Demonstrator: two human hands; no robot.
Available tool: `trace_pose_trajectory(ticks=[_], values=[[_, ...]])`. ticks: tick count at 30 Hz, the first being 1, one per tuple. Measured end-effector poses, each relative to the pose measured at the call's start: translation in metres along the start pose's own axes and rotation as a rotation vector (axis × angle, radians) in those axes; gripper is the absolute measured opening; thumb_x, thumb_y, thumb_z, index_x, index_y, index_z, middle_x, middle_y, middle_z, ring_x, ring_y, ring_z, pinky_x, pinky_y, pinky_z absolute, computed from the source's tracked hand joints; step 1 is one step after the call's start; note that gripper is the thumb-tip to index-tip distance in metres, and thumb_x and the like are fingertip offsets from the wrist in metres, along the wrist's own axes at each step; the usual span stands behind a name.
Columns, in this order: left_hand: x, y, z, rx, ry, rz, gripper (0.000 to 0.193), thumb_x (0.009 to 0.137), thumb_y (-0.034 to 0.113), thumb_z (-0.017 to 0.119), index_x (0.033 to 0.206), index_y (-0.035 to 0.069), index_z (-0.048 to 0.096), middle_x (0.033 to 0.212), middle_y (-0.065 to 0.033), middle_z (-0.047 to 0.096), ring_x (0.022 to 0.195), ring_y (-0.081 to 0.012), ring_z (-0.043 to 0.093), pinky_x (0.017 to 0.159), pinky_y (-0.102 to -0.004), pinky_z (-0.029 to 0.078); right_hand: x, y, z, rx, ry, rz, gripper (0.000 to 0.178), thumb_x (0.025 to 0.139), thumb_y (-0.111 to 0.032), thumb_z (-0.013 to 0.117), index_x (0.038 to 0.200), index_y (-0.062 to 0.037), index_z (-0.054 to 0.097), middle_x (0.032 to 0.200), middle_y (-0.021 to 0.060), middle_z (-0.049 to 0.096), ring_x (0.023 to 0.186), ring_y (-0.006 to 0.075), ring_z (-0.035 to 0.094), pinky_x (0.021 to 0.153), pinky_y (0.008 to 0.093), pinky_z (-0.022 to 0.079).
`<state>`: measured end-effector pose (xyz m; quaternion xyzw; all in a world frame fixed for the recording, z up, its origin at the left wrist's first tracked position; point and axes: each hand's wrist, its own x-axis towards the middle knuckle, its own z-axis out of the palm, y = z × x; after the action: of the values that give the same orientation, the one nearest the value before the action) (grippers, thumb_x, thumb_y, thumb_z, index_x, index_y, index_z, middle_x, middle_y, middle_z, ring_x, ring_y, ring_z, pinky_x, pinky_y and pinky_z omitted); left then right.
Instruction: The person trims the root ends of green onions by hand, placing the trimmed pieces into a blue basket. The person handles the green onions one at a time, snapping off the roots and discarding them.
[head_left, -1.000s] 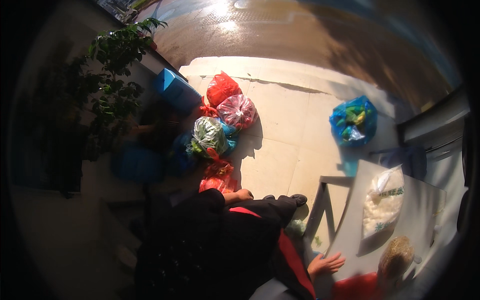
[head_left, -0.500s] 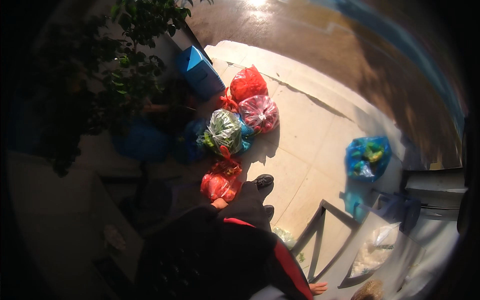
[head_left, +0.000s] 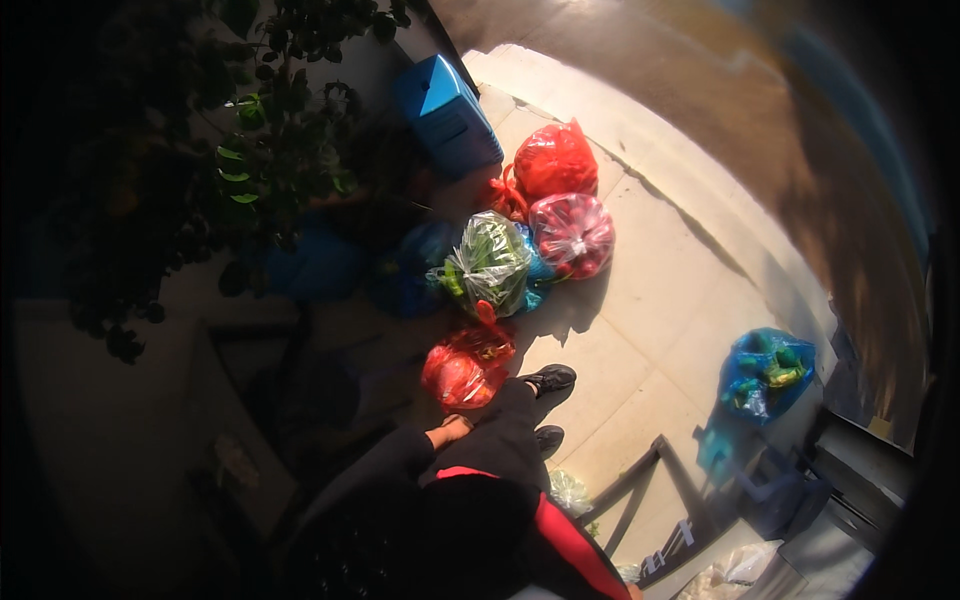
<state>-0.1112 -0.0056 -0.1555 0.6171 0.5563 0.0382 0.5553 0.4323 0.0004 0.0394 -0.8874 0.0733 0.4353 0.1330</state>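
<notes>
My left hand (head_left: 455,428) hangs beside my dark trousers, just below a red plastic bag (head_left: 463,372) in the view. Its fingers are too dark and small to tell if they hold anything. Beyond that bag stands a clear bag of green leafy vegetables (head_left: 490,258), with a clear bag of dark red produce (head_left: 573,236) and a filled red bag (head_left: 556,160) behind it. Of my right hand (head_left: 633,592), only a sliver shows at the lower edge, past my black sleeve with its red stripe; its fingers are hidden.
A blue plastic bin (head_left: 450,115) stands at the back beside a leafy plant (head_left: 250,115). A blue bag with green and yellow contents (head_left: 768,375) lies to the right on the tiles. Nearer are a dark angled frame (head_left: 660,490), a small clear bag (head_left: 570,493) and a whitish bag (head_left: 735,572).
The view has shifted, so the bags and bin sit further right. More of my left hand shows, apart from the red bag. My right hand has slipped mostly out at the lower edge.
</notes>
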Motion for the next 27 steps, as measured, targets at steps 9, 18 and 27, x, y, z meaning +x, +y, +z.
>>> trace_pose_trajectory(ticks=[9, 18, 27], values=[[0.001, -0.01, -0.016, -0.382, -0.065, 0.0, 0.024, 0.07, 0.027, 0.065, 0.077, 0.004, 0.065, 0.07, -0.0121, 0.062, 0.067, -0.026, 0.063, 0.062, -0.0374, 0.048, 0.008, -0.023, -0.008, 0.019, -0.019, 0.122, 0.068, 0.077, -0.015, 0.068, 0.136, -0.0048, 0.036, 0.14, 0.0213, 0.036, 0.117, 0.0406, 0.047, 0.08, 0.0532, 0.048], [0.028, -0.003, -0.09, 0.068, -0.345, -0.341, 0.022, 0.08, 0.029, 0.06, 0.087, 0.012, 0.072, 0.089, -0.0098, 0.069, 0.083, -0.0185, 0.066, 0.073, -0.0336, 0.05, 0.001, 0.028, -0.056, 0.157, 0.066, 0.28, 0.065, 0.077, -0.015, 0.067, 0.135, -0.0047, 0.038, 0.138, 0.0211, 0.038, 0.114, 0.0412, 0.05, 0.075, 0.0531, 0.05], [0.132, 0.103, -0.153, 0.346, -0.23, -0.624, 0.029, 0.076, 0.03, 0.061, 0.091, 0.009, 0.071, 0.09, -0.012, 0.07, 0.084, -0.0281, 0.067, 0.073, -0.0362, 0.051, -0.035, 0.06, -0.097, 0.239, 0.24, -0.195, 0.078, 0.082, -0.017, 0.065, 0.146, -0.0034, 0.022, 0.15, 0.0207, 0.024, 0.117, 0.0331, 0.053, 0.078, 0.0415, 0.053]])
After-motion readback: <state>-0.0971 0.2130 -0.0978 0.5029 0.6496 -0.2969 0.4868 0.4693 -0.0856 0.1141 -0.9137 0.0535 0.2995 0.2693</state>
